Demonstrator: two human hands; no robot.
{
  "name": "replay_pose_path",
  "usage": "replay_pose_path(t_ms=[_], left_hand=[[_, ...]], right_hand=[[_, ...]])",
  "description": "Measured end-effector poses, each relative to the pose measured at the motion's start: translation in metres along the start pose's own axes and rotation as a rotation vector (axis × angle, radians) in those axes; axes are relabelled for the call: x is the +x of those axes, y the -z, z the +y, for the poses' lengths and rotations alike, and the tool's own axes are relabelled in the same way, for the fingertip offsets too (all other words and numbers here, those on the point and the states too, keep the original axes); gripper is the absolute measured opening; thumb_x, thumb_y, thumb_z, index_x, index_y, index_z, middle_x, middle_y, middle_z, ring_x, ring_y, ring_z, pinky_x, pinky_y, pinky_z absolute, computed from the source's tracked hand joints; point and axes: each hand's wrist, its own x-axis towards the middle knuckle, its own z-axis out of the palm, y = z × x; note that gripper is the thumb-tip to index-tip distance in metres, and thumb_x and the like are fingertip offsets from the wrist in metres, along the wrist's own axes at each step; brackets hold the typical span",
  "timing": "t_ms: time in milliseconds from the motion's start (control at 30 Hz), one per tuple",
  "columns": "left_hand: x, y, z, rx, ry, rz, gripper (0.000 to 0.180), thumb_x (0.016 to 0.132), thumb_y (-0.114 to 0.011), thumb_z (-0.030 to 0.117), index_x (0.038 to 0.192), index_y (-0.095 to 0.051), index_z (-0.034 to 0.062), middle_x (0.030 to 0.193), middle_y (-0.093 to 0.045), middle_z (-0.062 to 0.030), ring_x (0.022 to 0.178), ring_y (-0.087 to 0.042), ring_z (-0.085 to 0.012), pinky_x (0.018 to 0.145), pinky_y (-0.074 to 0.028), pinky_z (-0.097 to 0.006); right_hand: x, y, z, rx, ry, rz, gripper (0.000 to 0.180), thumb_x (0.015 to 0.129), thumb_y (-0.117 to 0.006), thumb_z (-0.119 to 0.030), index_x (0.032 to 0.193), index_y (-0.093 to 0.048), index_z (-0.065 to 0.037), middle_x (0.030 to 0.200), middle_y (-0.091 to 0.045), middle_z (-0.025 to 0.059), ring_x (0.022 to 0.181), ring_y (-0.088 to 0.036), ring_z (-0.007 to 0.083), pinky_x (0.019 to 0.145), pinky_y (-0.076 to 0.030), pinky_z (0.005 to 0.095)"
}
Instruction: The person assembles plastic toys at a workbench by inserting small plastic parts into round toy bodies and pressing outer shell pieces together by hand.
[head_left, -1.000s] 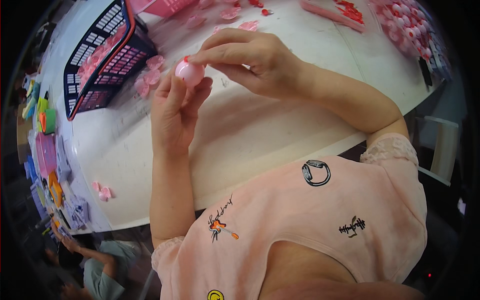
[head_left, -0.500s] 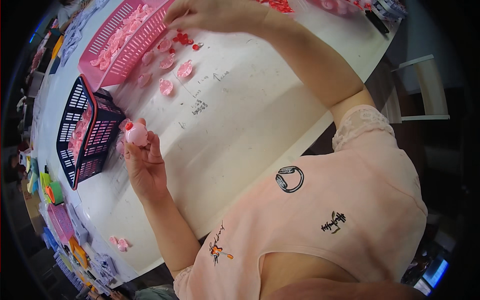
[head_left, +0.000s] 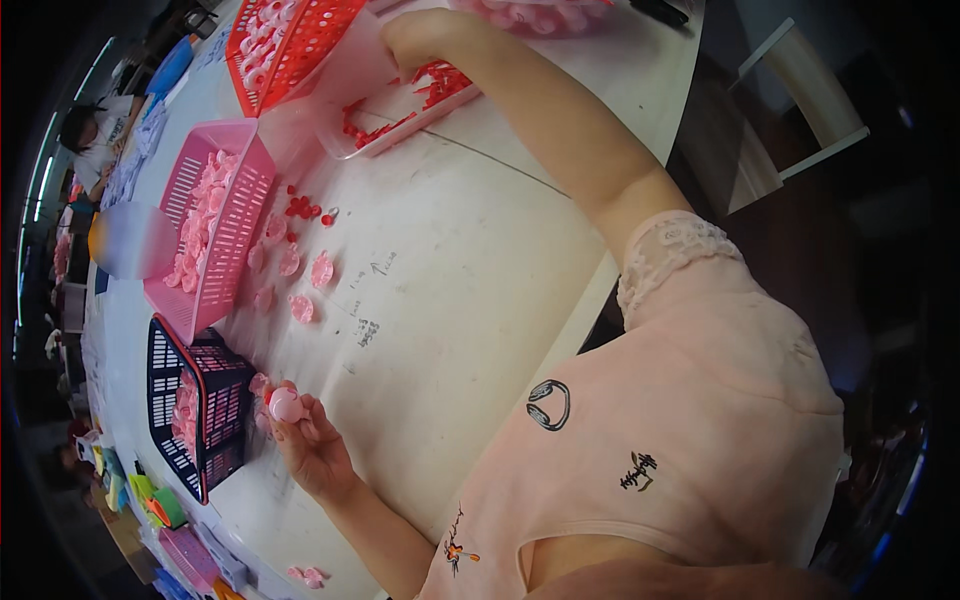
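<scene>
Meanwhile the left hand [head_left: 310,450] rests low on the white worktop [head_left: 470,260], its grip closed lightly around a small round pale-pink plastic piece [head_left: 287,405], pinched between thumb and fingertips and lifted a little off the surface. It is held just beside the dark navy lattice basket with a red rim [head_left: 195,420], probably so the piece stays within easy reach of that basket, which already holds a few pink parts.

Well away from that grip, the right hand [head_left: 425,35] stretches across the worktop to the clear shallow plastic tray of small red parts [head_left: 400,105]. Its fingers curl down over the tray's near corner; whether they have anything pinched I cannot tell, since the hand shows only its back.

Between the two hands sits the pink lattice basket full of pale-pink flower-shaped pieces [head_left: 215,230], with several loose pink flower pieces [head_left: 300,285] and a scatter of tiny red beads [head_left: 305,208] lying just beside it, likely spilled for quick picking. Beyond it stands a red lattice basket [head_left: 290,40] holding more pink parts.

Faint dark handwritten marks [head_left: 368,300] show on the bare worktop between the grips. Bright plastic boxes [head_left: 150,500] crowd the worktop's near-left edge, and another person [head_left: 95,140] sits far off.
</scene>
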Motion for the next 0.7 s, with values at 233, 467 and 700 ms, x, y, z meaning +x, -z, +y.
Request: replay_pose_path(t_ms=[233, 467, 700], left_hand=[[0.000, -0.002, 0.001, -0.036, -0.005, 0.103, 0.044, 0.087, -0.049, 0.010, 0.126, -0.033, 0.0017, 0.121, -0.044, -0.0170, 0.098, -0.054, -0.0258, 0.085, -0.049, -0.032], [0.004, -0.016, -0.013, 0.172, -0.048, 0.208, 0.045, 0.078, -0.063, 0.018, 0.116, -0.045, 0.0030, 0.102, -0.053, -0.0110, 0.091, -0.056, -0.0190, 0.088, -0.044, -0.034], [0.001, -0.018, -0.001, 0.042, 0.038, 0.178, 0.049, 0.077, -0.065, 0.018, 0.119, -0.043, 0.0067, 0.096, -0.056, -0.0067, 0.090, -0.058, -0.0213, 0.082, -0.049, -0.030]], right_hand=[[0.008, -0.020, -0.009, -0.225, 0.013, -0.232, 0.034, 0.069, -0.063, -0.006, 0.102, -0.060, -0.005, 0.094, -0.061, 0.0111, 0.084, -0.059, 0.0196, 0.069, -0.047, 0.0351], [0.003, -0.027, -0.003, 0.379, 0.222, -0.250, 0.028, 0.075, -0.052, -0.001, 0.101, -0.061, -0.005, 0.095, -0.063, 0.0082, 0.087, -0.058, 0.0186, 0.077, -0.045, 0.0300], [0.029, -0.015, -0.007, 0.412, 0.428, 0.313, 0.020, 0.080, -0.052, -0.010, 0.099, -0.057, -0.006, 0.093, -0.059, 0.0075, 0.083, -0.056, 0.0190, 0.078, -0.044, 0.0254]])
